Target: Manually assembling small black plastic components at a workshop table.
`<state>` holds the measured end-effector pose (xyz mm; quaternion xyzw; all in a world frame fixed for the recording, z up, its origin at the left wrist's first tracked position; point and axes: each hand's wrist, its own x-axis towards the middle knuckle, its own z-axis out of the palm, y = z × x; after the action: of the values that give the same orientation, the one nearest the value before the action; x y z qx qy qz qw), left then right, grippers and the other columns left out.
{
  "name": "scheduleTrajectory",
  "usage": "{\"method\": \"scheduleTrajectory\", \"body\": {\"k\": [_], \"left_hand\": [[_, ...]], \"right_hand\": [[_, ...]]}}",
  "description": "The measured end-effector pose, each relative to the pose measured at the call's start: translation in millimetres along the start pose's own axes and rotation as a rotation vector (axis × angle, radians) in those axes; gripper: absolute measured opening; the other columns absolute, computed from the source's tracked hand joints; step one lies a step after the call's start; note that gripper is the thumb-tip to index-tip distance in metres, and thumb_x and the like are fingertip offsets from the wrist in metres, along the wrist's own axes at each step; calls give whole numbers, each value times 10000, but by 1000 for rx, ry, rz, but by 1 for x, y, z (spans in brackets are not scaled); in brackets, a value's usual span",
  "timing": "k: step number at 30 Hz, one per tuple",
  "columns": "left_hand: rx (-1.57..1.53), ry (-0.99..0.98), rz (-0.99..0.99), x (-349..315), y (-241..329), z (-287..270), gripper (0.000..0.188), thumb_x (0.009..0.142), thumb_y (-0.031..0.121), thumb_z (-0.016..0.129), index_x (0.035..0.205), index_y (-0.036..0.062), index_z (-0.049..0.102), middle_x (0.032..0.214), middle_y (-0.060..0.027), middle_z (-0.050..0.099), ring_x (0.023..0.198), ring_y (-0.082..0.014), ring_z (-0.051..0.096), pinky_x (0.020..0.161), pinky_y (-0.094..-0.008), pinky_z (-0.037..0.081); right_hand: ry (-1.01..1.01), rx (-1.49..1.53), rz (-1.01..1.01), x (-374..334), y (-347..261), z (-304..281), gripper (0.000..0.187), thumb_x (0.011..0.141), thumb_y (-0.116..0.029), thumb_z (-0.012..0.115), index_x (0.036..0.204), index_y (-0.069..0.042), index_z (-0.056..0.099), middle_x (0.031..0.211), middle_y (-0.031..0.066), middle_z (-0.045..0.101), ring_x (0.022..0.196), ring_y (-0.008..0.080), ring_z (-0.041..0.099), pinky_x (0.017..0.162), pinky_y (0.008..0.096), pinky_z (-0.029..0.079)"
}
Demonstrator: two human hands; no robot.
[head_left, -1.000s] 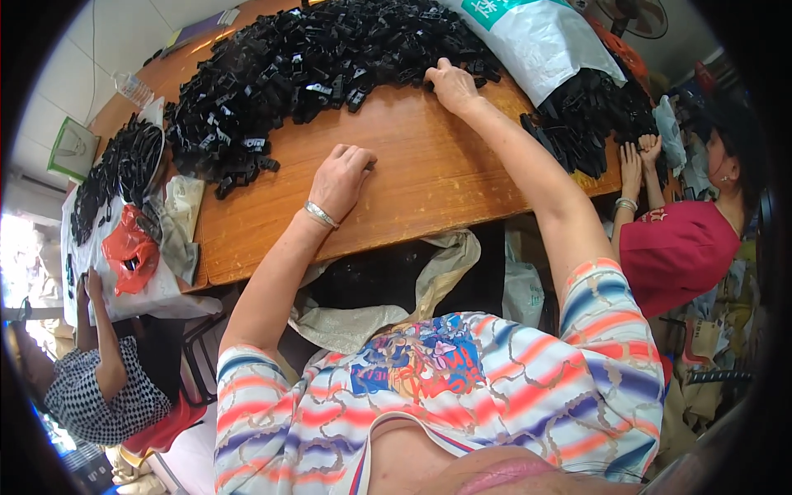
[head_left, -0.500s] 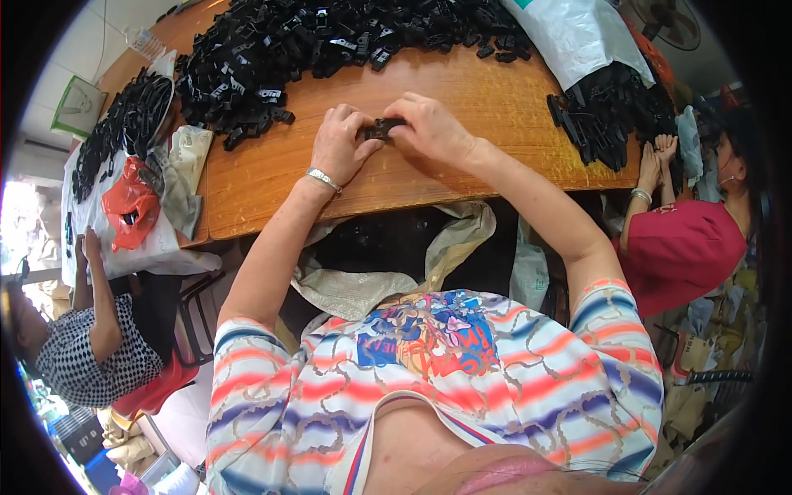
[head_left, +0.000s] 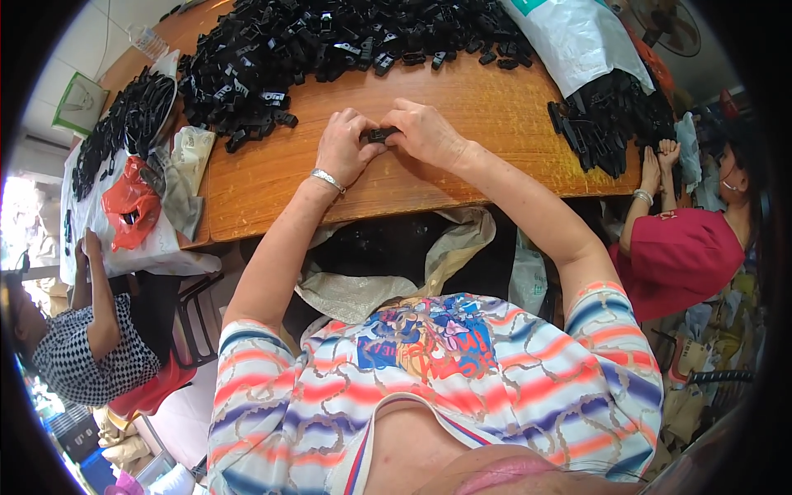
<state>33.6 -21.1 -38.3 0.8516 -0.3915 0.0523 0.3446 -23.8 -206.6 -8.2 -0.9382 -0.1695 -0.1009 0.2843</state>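
A small black plastic clip-like part [head_left: 379, 134] is pinched between both my hands above the wooden table [head_left: 462, 91]. My left hand [head_left: 344, 146], with a bracelet at its wrist, closes thumb and fingers on the part's left end. From the other side, my right hand [head_left: 427, 134] grips its right end, and its fingers hide some of it. Just beyond my hands spreads a large pile of similar black plastic parts [head_left: 272, 58].
A white bag [head_left: 586, 49] at the far right spills long black pieces [head_left: 598, 132]. An open sack [head_left: 355, 293] hangs below the table edge at my lap. To the left lie a red bag [head_left: 132, 202] and black strips [head_left: 132, 115]. Co-workers sit on both sides.
Both hands keep hold of the black part, which now lies a little flatter between them. My fingers have shifted slightly around it.
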Motion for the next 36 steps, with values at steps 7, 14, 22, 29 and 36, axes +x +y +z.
{"method": "scheduleTrajectory", "body": {"k": [7,14,22,29,36], "left_hand": [[-364,-79,-250,10,-5,-12,204,795,217,748,821,19,703,884,-140,638,777,-290,607,750,-397,505],[-18,-214,-163,16,0,-11,219,816,247,730,817,31,695,887,-142,637,879,-300,603,818,-396,492],[264,168,128,73,-16,-31,432,784,112,734,1196,95,606,1198,-109,597,1141,-326,541,946,-379,489],[706,115,182,119,-58,-7,291,916,150,487,1171,193,620,1106,-38,629,1025,-235,619,796,-377,512],[660,-1,146,87,-32,-8,452,778,191,730,1209,230,597,1162,-9,612,1001,-216,633,801,-384,487]], "right_hand": [[-13,-22,47,-1,-4,0,207,778,-112,741,962,-24,703,944,160,615,871,366,634,784,437,519],[53,10,45,-18,-1,10,241,763,-136,754,961,-23,674,945,166,610,869,380,627,761,449,515],[-100,135,-73,-110,-67,24,313,736,-143,770,1001,-59,626,940,133,578,846,342,634,672,417,530],[-109,290,-45,-108,-70,14,191,794,-187,743,932,-73,677,854,102,641,771,304,652,658,398,534],[290,26,-30,-36,27,-13,90,828,-80,661,902,-35,686,828,135,669,802,312,659,707,374,536]]}}
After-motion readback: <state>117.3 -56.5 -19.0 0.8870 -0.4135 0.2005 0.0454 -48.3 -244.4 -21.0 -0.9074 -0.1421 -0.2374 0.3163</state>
